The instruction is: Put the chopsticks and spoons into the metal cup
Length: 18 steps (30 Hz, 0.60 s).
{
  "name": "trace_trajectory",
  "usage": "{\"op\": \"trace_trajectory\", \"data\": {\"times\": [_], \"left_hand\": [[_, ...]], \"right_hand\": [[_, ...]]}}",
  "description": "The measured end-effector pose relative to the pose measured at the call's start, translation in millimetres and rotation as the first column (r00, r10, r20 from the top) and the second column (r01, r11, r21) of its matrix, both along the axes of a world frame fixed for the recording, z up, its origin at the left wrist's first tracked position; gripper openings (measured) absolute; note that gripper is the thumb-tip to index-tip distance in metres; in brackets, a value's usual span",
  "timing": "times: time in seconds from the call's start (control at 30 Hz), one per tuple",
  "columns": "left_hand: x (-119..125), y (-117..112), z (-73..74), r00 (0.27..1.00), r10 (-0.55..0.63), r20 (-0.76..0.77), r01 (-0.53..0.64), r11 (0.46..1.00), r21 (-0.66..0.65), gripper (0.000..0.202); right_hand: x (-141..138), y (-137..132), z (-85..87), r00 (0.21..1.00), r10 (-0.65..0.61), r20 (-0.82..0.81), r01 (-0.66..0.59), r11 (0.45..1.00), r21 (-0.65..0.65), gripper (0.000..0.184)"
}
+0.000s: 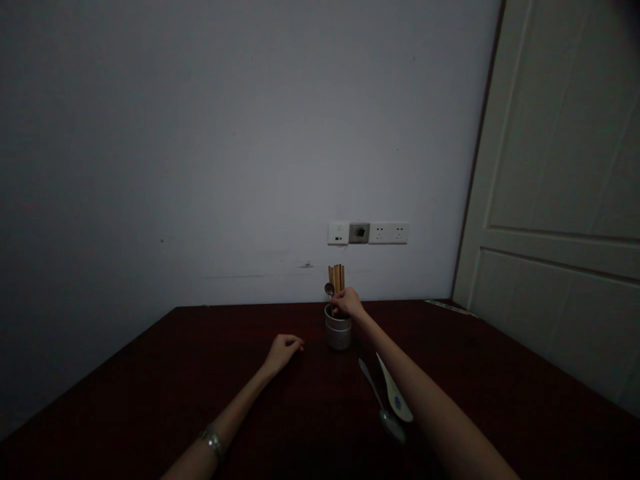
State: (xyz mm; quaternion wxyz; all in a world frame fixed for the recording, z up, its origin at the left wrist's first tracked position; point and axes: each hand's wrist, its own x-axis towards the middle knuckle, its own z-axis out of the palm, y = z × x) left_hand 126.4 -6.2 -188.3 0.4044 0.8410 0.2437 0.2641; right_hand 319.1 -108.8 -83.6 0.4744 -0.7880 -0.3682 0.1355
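While standing bowl-up: small, dark, round-bowled spoon (329,288), at the mouth of the grey cylindrical holder (339,338), beside brown wooden chopsticks (337,274).
Bare right hand (349,302): apparently pinching the stem, likely placing or lifting; next calls for steadiness.
Bare left hand (283,351): loosely half-curled, gripping nothing visible.

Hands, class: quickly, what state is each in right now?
Left hand: loosely curled, nothing visibly held; open or closed cannot be told.
Right hand: closed, apparently pinching the small spoon.

A round gray cup (339,337) stood upright on the dark red table (175,373). Brown chopsticks (337,277) poked up from it. A small spoon (329,289), round end up, was just left of them.
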Motion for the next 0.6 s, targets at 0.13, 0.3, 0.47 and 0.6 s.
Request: {"op": "trace_trajectory", "data": {"times": [0.13,0.3,0.47,0.6], "left_hand": [[0.0,-0.2,0.2,1.0,0.001,0.01,-0.001,1.0,0.0,0.032],[-0.9,-1.7,2.8,1.0,-0.002,0.003,0.002,1.0,0.012,0.031],[-0.7,-2.0,4.5,1.0,-0.011,-0.004,0.011,0.999,0.032,0.031],[0.4,-0.7,3.3,1.0,-0.017,-0.012,0.018,0.999,0.036,0.031]], "right_hand": [[1.5,0.8,-1.9,1.0,0.001,0.004,-0.001,1.0,0.001,0.012],[2.7,0.7,-3.2,1.0,0.002,0.016,-0.002,1.0,0.001,0.012],[4.7,2.1,-4.8,1.0,0.006,0.023,-0.006,1.0,-0.002,0.009],[6.9,3.1,-5.9,1.0,0.012,0.026,-0.012,1.0,-0.002,0.008]]}}
